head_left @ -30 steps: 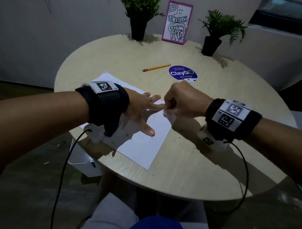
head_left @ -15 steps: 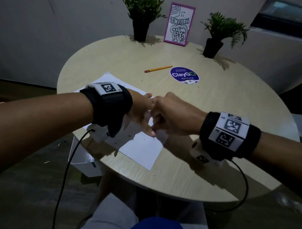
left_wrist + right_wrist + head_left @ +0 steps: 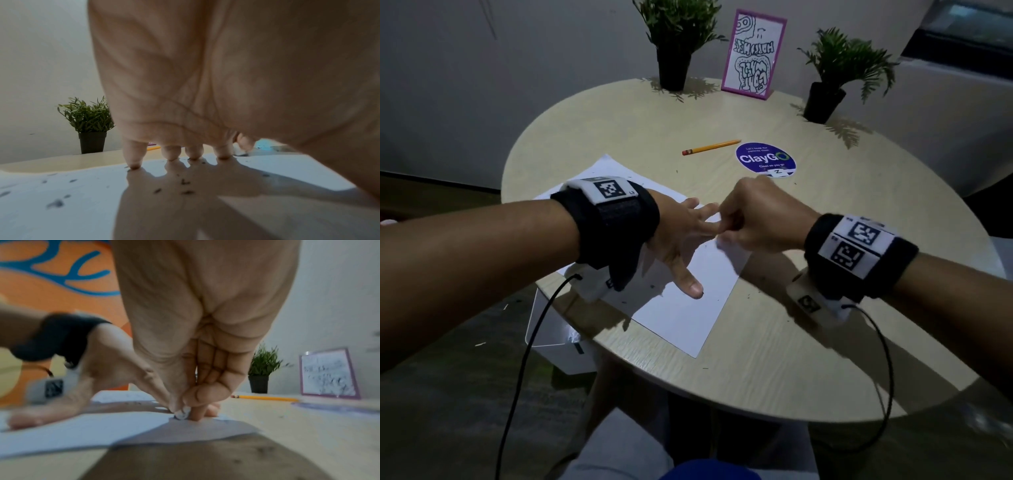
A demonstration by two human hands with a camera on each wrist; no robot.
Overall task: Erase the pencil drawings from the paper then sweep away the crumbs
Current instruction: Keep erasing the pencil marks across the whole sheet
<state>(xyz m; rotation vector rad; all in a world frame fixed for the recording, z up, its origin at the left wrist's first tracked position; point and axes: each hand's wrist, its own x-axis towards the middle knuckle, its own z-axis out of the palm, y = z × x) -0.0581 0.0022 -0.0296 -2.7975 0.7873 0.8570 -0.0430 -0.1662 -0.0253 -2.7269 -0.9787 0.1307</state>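
A white sheet of paper [image 3: 681, 308] lies on the round wooden table [image 3: 791, 359]. My left hand [image 3: 681, 236] is spread flat on it, fingertips [image 3: 134, 165] pressing the sheet. My right hand [image 3: 753, 219] is curled and pinches a small white eraser [image 3: 182, 414] against the paper's right edge, just beside the left fingers. Dark eraser crumbs [image 3: 186, 182] are scattered over the paper [image 3: 82, 203] under and around the left palm. More crumbs [image 3: 756, 294] dot the table right of the sheet. No pencil marks show clearly on the visible paper.
A yellow pencil [image 3: 710, 147] and a round purple ClayGo sticker [image 3: 765, 159] lie beyond the hands. Two potted plants [image 3: 676, 41] [image 3: 832, 75] and a purple framed card [image 3: 753, 54] stand at the far edge. A white box [image 3: 558, 329] sits below the table's left rim.
My right hand with the eraser swept left toward the left thumb half a second ago, then moved back right and up to the paper's right edge. The left hand stayed pressed on the sheet.
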